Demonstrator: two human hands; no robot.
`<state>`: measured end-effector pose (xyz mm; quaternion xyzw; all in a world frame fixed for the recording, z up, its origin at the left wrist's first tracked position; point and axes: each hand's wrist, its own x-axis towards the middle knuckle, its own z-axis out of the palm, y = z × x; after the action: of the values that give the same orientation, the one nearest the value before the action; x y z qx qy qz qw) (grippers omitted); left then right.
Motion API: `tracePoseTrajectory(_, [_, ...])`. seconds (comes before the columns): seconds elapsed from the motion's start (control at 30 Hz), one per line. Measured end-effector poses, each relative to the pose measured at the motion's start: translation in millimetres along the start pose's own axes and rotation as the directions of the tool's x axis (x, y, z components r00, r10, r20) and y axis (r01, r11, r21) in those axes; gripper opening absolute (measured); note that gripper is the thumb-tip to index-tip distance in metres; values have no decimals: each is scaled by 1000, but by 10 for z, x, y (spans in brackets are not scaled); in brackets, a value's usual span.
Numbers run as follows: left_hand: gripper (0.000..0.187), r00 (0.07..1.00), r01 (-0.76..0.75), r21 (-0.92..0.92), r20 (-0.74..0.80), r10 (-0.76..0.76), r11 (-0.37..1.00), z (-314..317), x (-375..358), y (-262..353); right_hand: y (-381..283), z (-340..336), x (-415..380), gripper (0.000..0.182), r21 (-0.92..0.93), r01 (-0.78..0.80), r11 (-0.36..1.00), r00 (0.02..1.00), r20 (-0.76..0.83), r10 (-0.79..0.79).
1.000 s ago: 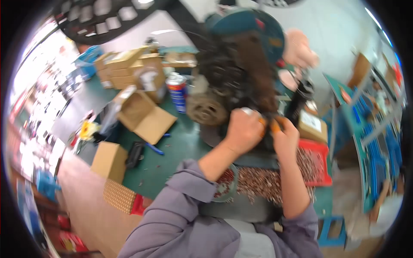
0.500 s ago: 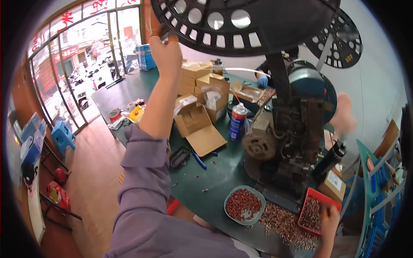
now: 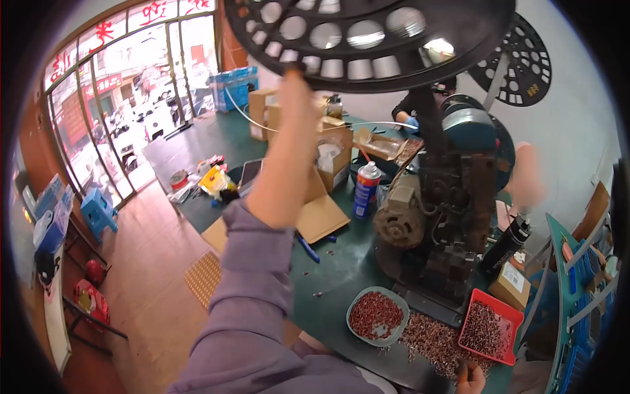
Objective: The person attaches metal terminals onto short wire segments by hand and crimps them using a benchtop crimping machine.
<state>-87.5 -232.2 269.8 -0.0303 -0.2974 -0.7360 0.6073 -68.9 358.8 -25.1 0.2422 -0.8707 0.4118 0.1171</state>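
My left hand (image 3: 298, 98) is raised to the lower rim of a large black perforated reel (image 3: 453, 46). Its fingers are closed at the rim, partly hidden and blurred. Low at the right, my right hand (image 3: 471, 379) has its fingers bent together at the near edge of a pile of small metal parts (image 3: 430, 340); whatever is between them cannot be made out. Just beyond is a red tray (image 3: 508, 328) holding more small parts. A grey-green bowl (image 3: 405, 315) of reddish parts sits left of the pile. The dark bench machine (image 3: 453, 197) stands behind them.
A spray can (image 3: 365, 190), a motor (image 3: 399, 217), blue-handled pliers (image 3: 307, 248) and open cardboard boxes (image 3: 325, 217) are on the green table (image 3: 328, 289). A black bottle (image 3: 505, 243) stands right of the machine. Another person's gloved hand (image 3: 412, 123) shows behind it. A white strip (image 3: 246, 115) curves across.
My left hand has moved right along with the reel's rim, and the reel's holes have shifted. My right hand has left the red tray and moved down and left to the pile.
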Motion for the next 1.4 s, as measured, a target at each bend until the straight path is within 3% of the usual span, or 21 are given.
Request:
tracePoseTrajectory(0.03, [40, 997, 77, -18, -6, -77, 997, -65, -107, -204, -34, 19, 14, 15, -5, 11, 1000, 1000, 27, -10])
tracePoseTrajectory(0.1, [43, 990, 139, -47, 39, -137, 989, 80, -718, -347, -79, 47, 67, 15, 158, -155, 975, 984, -60, 166])
tracePoseTrajectory(0.2, [50, 973, 227, -129, 66, -220, 965, 46, -761, -402, 43, 23, 81, 17, 131, -146, 981, 987, -49, 154])
tracePoseTrajectory(0.3, [54, 999, 30, -60, -27, -32, 998, 13, -421, -456, 34, -56, 51, 19, 129, -134, 983, 988, -65, 143])
tracePoseTrajectory(0.33, [54, 999, 33, -61, -28, -35, 998, 24, -361, -434, -24, -74, 50, 19, 196, -245, 949, 964, -51, 260])
tracePoseTrajectory(0.4, [51, 984, 32, -212, 179, 7, 977, 90, -287, -369, -73, -94, 51, 20, 258, -363, 895, 922, -36, 384])
tracePoseTrajectory(0.5, [38, 971, 169, -108, 189, -147, 980, 133, -173, -245, -99, -134, 27, 21, 154, -354, 922, 926, -77, 369])
tracePoseTrajectory(0.53, [31, 889, 296, -163, 407, -210, 941, -88, 175, -326, -132, -146, 30, 21, 168, -329, 929, 935, -81, 346])
tracePoseTrajectory(0.57, [26, 864, 335, -32, 409, -294, 942, -94, 166, -241, -171, -143, 41, 22, 185, -303, 935, 943, -84, 322])
tracePoseTrajectory(0.7, [26, 937, 227, 54, 260, -233, 972, 51, -334, 237, -95, -124, 24, 22, 275, -290, 916, 941, -93, 326])
tracePoseTrajectory(0.77, [26, 937, 158, 127, 293, -189, 979, -134, 95, 318, 229, -106, -48, 15, 203, -348, 916, 922, -105, 373])
tracePoseTrajectory(0.83, [25, 972, 226, 268, 8, -236, 937, -32, 95, 554, 212, -103, -34, 16, 246, -304, 920, 939, -86, 333])
tracePoseTrajectory(0.9, [23, 959, -83, 369, 281, -26, 926, -267, 408, 599, 196, -90, -42, 16, 276, -337, 900, 925, -80, 371])
tracePoseTrajectory(0.93, [21, 981, 65, 322, 154, -120, 944, -169, 317, 695, 213, -94, -37, 16, 281, -320, 905, 933, -73, 353])
tracePoseTrajectory(1.03, [23, 983, 66, 407, 130, -130, 911, -134, 208, 717, 210, -71, -80, 16, 295, -317, 901, 932, -77, 353])
tracePoseTrajectory(1.07, [24, 931, 59, 440, 301, -209, 896, -188, 212, 723, 86, -68, -69, 14, 322, -332, 886, 928, -59, 369])
tracePoseTrajectory(1.1, [24, 928, 71, 443, 298, -222, 893, -215, 212, 668, 4, -76, -66, 13, 348, -351, 869, 921, -40, 388])
tracePoseTrajectory(1.17, [25, 912, 178, 495, 242, -331, 851, -41, -167, 572, -13, -105, -58, 13, 338, -363, 868, 920, -20, 392])
tracePoseTrajectory(1.2, [26, 925, 294, 456, 87, -371, 840, 127, -394, 542, -6, -118, -84, 14, 335, -361, 870, 924, 0, 383])
tracePoseTrajectory(1.3, [27, 966, 136, 454, 138, -220, 881, 62, -207, 374, 19, -99, -138, 15, 344, -335, 877, 927, -45, 372])
tracePoseTrajectory(1.4, [24, 946, 189, 310, 196, -258, 932, 43, 4, 255, 81, -80, -225, 16, 340, -312, 887, 934, -59, 352])
